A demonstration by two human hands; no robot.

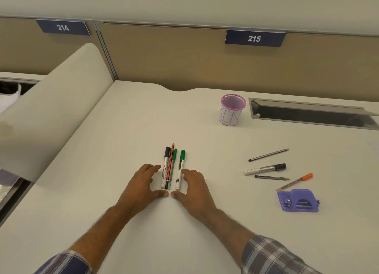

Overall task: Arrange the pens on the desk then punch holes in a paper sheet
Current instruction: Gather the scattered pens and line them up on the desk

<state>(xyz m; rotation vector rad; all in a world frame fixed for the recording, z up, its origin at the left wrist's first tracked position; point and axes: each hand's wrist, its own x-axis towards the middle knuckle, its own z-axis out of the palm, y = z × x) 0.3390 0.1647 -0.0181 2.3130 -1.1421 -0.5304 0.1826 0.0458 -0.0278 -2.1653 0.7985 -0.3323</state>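
Several pens lie side by side, pointing away from me, in the middle of the white desk (123, 130): a black-capped marker (165, 169), a red pencil (170, 163), a green-capped pen (172, 165) and, slightly apart, a green-capped marker (179, 171). My left hand (141, 185) rests flat on the desk just left of the row, fingers spread. On the other side, my right hand (192, 189) lies flat, fingertips touching the green marker. Both thumbs nearly meet below the pens. A purple hole punch (298, 200) sits at the right. No paper sheet is visible.
More pens lie loose at the right: a grey pencil (268, 155), a black-capped marker (265, 168), a short dark pencil (271, 178), an orange-capped pen (295, 181). A purple mesh cup (232, 109) stands behind, beside a cable slot (307, 113). A divider panel (51, 101) borders the left.
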